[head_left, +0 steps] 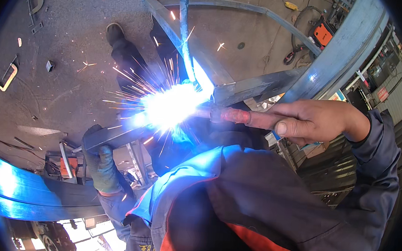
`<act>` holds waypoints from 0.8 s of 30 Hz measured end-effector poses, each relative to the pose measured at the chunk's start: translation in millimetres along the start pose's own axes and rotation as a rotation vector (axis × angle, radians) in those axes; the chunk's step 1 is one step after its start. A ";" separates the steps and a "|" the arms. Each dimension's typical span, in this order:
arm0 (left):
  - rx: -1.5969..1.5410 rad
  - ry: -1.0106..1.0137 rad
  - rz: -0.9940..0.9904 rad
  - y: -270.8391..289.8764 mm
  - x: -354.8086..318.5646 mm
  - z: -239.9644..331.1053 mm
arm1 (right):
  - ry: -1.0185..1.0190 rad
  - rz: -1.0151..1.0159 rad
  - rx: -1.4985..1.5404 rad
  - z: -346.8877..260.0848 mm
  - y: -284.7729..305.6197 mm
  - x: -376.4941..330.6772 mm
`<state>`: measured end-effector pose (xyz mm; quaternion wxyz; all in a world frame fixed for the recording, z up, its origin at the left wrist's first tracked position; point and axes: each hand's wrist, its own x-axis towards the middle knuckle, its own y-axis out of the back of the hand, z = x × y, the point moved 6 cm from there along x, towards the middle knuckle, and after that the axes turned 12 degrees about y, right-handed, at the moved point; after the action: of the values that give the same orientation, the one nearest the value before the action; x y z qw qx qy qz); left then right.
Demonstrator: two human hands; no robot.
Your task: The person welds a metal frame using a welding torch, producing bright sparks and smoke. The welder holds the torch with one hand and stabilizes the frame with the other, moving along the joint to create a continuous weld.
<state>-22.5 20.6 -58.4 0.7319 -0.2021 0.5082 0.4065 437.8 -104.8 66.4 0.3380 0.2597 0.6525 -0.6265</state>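
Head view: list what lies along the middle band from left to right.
Yellow-edged handle on the floor → gloved left hand gripping a steel bar → white welding arc with sparks → red electrode holder → bare right hand → dark blue sleeve.

Floor: grey concrete floor (69,69), strewn with small metal scraps (50,66) | Far side: orange machine (323,35) and cables (294,55) are seen | Light: hard blue-white glare is cast over curved steel beams (351,47)

Right hand (311,120) bare, fist closed; left hand (101,164) gloved, gripping.
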 end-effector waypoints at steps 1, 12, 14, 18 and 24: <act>0.028 -0.022 0.012 -0.3 -0.8 1.8 | 0.000 -0.003 -0.001 -0.6 -0.3 -0.1; -0.034 0.007 -0.100 -12.0 0.8 8.0 | 0.022 -0.024 0.001 3.4 1.1 -1.6; -0.006 0.012 -0.087 -7.9 5.6 4.9 | 0.031 -0.020 0.012 5.5 0.8 -1.7; 0.002 0.024 0.013 2.4 2.1 -1.8 | 0.057 0.013 0.084 4.5 0.2 -2.2; -0.025 0.065 0.054 2.1 -4.6 -4.7 | -0.002 -0.002 -0.007 2.5 0.9 -4.5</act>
<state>-27.6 16.7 -55.9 0.7013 -0.2106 0.5317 0.4256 441.7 -106.8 69.2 0.3392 0.2572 0.6544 -0.6249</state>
